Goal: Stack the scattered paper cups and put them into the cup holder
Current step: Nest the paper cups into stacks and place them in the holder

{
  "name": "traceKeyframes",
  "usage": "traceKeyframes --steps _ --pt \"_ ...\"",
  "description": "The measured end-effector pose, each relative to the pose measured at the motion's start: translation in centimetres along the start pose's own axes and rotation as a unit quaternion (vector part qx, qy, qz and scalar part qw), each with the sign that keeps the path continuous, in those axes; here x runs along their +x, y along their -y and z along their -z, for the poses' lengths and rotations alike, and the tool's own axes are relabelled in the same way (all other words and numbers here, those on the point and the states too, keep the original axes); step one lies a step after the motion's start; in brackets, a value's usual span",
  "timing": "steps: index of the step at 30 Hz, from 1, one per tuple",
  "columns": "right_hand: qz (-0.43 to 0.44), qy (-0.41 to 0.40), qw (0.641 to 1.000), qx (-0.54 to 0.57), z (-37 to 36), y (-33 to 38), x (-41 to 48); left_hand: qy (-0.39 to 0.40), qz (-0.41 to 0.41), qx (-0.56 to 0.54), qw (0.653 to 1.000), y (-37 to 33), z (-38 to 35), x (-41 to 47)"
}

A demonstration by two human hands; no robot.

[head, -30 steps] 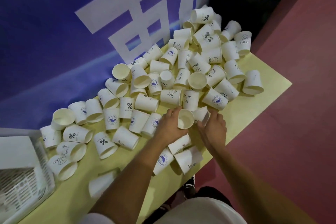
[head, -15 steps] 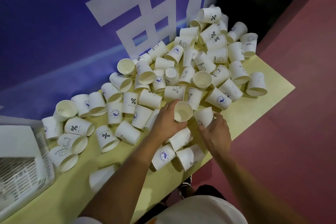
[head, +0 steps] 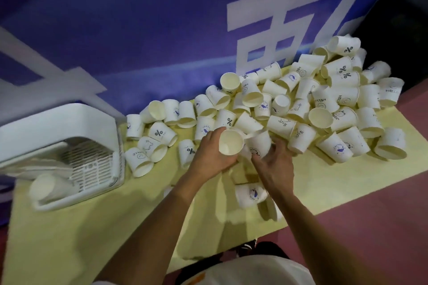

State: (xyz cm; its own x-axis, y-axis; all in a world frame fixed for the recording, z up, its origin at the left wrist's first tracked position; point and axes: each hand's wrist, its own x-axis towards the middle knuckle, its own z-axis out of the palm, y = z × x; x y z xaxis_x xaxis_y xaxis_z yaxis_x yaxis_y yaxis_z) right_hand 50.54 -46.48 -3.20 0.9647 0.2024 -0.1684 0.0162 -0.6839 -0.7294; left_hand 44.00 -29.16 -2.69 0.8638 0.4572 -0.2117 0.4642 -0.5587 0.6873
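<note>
Mid-frame, fingers of the left hand (head: 212, 157) wrap a plain cup (head: 230, 142), while those of the right hand (head: 276, 170) curl round a printed cup (head: 258, 147).

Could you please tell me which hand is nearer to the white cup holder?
Left. The left hand, gripping a cup, is to the right of the white cup holder; the right hand lies farther right, beyond it.
</note>
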Motion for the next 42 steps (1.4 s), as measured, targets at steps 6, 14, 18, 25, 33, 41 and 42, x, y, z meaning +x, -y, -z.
traceKeyframes --steps 6,14,18,25,33,41,42 --pt "0.050 0.087 0.995 0.005 -4.9 5.3 -2.2 -0.079 0.046 -0.025 0.996 6.0 6.7 -3.4" --pt "0.139 0.160 0.977 0.010 -11.4 11.6 -6.3 -0.158 0.113 -0.040 0.980 13.4 14.7 -9.3" --pt "0.177 0.190 0.966 -0.003 -14.5 14.3 -8.4 -0.199 0.141 -0.055 0.968 17.0 18.1 -12.6" --pt "0.257 0.237 0.936 -0.031 -20.1 18.6 -13.0 -0.277 0.194 -0.073 0.938 23.2 22.6 -17.7" --pt "0.276 0.271 0.921 -0.040 -24.8 22.8 -16.7 -0.321 0.228 -0.076 0.916 28.3 27.0 -20.4" --pt "0.296 0.287 0.908 -0.073 -27.3 24.5 -17.8 -0.337 0.214 -0.082 0.913 31.3 30.6 -19.7" --pt "0.297 0.288 0.907 -0.074 -27.5 24.6 -17.7 -0.335 0.213 -0.080 0.914 31.6 30.7 -19.5"
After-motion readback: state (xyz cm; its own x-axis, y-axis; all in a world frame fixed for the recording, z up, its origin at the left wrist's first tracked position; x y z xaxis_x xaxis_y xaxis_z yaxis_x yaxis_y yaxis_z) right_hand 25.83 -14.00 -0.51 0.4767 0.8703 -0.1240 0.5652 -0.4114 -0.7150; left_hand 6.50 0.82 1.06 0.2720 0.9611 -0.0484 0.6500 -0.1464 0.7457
